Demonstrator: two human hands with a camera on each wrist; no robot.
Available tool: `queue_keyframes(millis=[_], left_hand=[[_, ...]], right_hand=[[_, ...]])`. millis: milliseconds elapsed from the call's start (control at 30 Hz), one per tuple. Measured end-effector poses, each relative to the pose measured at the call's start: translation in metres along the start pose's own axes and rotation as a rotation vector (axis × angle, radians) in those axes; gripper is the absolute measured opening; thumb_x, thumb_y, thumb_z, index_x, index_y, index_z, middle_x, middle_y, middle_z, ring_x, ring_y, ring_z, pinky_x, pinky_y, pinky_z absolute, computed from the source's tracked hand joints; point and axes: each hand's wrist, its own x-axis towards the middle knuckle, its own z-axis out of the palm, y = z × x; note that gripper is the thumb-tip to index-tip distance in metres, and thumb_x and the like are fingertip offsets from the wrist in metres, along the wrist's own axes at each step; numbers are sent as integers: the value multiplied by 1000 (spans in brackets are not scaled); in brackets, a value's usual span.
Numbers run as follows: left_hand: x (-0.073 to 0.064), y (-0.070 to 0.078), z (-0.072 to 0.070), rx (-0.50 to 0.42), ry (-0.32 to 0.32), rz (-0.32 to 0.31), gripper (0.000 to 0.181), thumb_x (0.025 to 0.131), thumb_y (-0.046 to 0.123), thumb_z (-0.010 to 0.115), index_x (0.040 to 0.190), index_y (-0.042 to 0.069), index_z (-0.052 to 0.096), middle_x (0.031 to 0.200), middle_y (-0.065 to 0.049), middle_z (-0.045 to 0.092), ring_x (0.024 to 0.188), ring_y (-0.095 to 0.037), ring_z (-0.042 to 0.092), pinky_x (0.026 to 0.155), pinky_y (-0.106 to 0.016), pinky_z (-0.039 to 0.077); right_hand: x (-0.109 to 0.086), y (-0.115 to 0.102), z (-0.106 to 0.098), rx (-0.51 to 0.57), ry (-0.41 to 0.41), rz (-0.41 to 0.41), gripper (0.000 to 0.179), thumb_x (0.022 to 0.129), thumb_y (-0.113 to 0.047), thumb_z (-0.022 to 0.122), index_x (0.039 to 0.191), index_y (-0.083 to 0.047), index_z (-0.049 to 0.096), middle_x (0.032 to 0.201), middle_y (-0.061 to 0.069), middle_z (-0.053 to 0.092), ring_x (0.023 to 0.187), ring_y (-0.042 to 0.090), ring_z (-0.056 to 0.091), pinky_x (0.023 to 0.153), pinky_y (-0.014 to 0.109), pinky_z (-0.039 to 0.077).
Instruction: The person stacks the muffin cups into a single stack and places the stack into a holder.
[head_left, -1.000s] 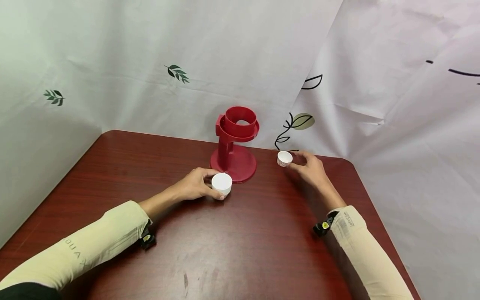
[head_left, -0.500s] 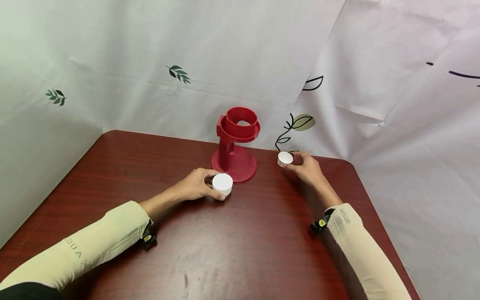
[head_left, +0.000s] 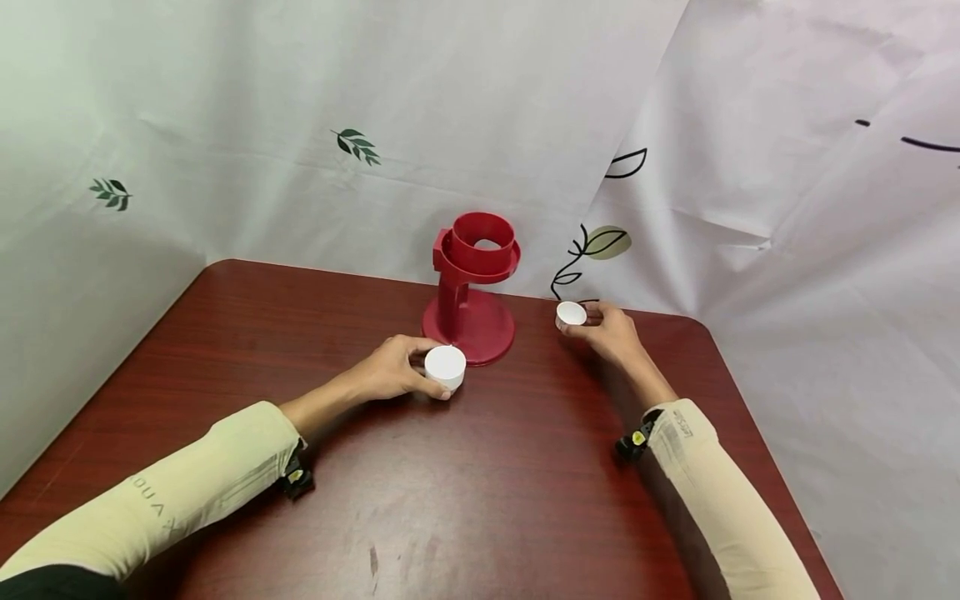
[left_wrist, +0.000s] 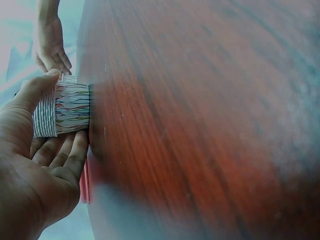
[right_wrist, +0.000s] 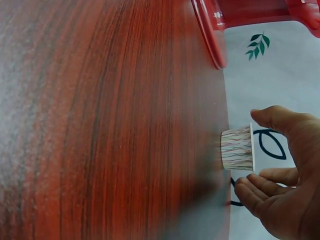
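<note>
My left hand grips a nested stack of paper baking cups at the foot of the red stand. In the left wrist view the stack shows white pleated rims and coloured wavy lines, with thumb above and fingers below. A single paper baking cup stands upright on the table near its back edge. Around it is my right hand. In the right wrist view, thumb and fingers of the right hand lie on either side of the cup, with gaps showing between.
The red stand, a round base with a post and ring-shaped holder on top, stands at the table's back edge between the hands. Behind the dark red wooden table hangs a white sheet printed with leaves.
My right wrist has shifted slightly left and forward, its thumb coming further across the near side of the single cup. The left hand and its stack stay put.
</note>
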Motion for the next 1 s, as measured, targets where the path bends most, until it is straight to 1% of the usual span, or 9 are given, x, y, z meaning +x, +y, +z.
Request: queue_keyframes(millis=[100, 133, 167, 200, 333, 433, 567, 833, 1000], left_hand=[[0, 0, 0, 4, 0, -2, 66, 80, 20, 104, 140, 7, 78, 117, -6, 83, 104, -15, 73, 91, -25, 59], [0, 0, 0, 6, 1, -3, 66, 80, 20, 104, 140, 7, 78, 117, -6, 83, 104, -15, 73, 91, -25, 59], [0, 0, 0, 8, 1, -3, 66, 80, 20, 104, 140, 7, 78, 118, -6, 83, 104, -15, 73, 91, -25, 59], [0, 0, 0, 10, 1, -3, 66, 80, 21, 104, 140, 7, 78, 117, -6, 83, 104, -15, 72, 91, -25, 59], [-1, 0, 0, 10, 2, -5, 67, 80, 20, 104, 140, 7, 78, 117, -6, 83, 103, -15, 72, 90, -24, 59], [-1, 0, 0, 8, 2, -8, 67, 80, 20, 104, 141, 7, 78, 118, -6, 83, 103, -15, 73, 90, -24, 59], [0, 0, 0, 10, 2, -11, 68, 80, 21, 104, 141, 7, 78, 119, -7, 83, 104, -16, 73, 90, -25, 59], [0, -1, -1, 10, -1, -12, 68, 80, 20, 104, 141, 7, 78, 118, -7, 83, 102, -15, 72, 89, -24, 59], [0, -1, -1, 15, 0, -14, 68, 80, 22, 104, 141, 7, 78, 120, -7, 82, 104, -16, 72, 90, -25, 59]], right_hand=[[4, 1, 2, 1, -3, 12, 77, 95, -33, 90, 154, 6, 60, 148, 30, 71, 140, 42, 69, 115, 51, 58], [14, 11, 4, -4, 2, 12, 82, 92, -43, 92, 152, 4, 62, 144, 27, 74, 135, 38, 73, 111, 45, 60], [14, 10, 4, -2, 1, 20, 82, 92, -43, 92, 152, 4, 62, 144, 27, 74, 135, 38, 73, 111, 45, 60], [24, 24, 6, 18, 4, 6, 85, 88, -50, 94, 150, 1, 65, 141, 22, 77, 132, 33, 75, 109, 41, 61], [33, 31, 7, 7, 8, 9, 91, 80, -60, 97, 145, -3, 70, 135, 18, 80, 126, 29, 76, 103, 40, 61], [38, 29, 11, -40, 40, 40, 78, 79, -52, 99, 138, -7, 76, 129, 14, 83, 120, 29, 75, 98, 42, 60], [67, 59, 23, -70, 59, 47, 68, 72, -54, 102, 127, -18, 83, 115, 3, 85, 106, 21, 72, 89, 36, 57], [91, 79, 32, -27, 15, 81, 89, 72, -54, 103, 143, -9, 73, 133, 15, 81, 122, 32, 71, 104, 45, 57], [97, 81, 35, 0, 21, 67, 90, 71, -50, 103, 143, -5, 72, 135, 19, 80, 123, 37, 72, 105, 49, 58]])
